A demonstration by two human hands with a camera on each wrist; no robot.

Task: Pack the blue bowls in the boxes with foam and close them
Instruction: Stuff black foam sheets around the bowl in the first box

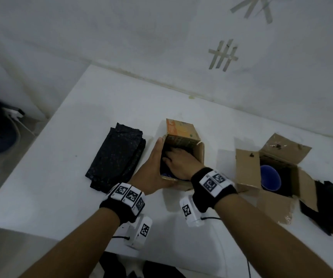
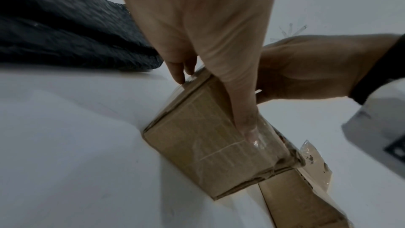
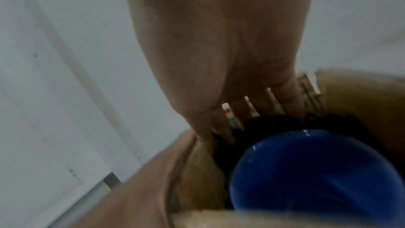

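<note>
An open cardboard box (image 1: 183, 137) with an orange-printed flap stands mid-table. A blue bowl (image 3: 306, 179) sits inside it beside black foam (image 3: 269, 122); the head view shows only a blue sliver of this bowl (image 1: 166, 174). My right hand (image 1: 179, 160) reaches into the box, its straight fingers (image 3: 221, 127) pressing down on the foam next to the bowl. My left hand (image 1: 155, 167) braces the box's left near corner from outside, its fingers flat on the left wall and the thumb (image 2: 243, 110) along the near face of the box (image 2: 203, 153).
A stack of black foam sheets (image 1: 117, 155) lies left of the box. To the right stands a second open box (image 1: 245, 169) holding another blue bowl (image 1: 270, 177), with more black foam (image 1: 330, 207) beyond it. The white table (image 1: 101, 101) meets the wall behind.
</note>
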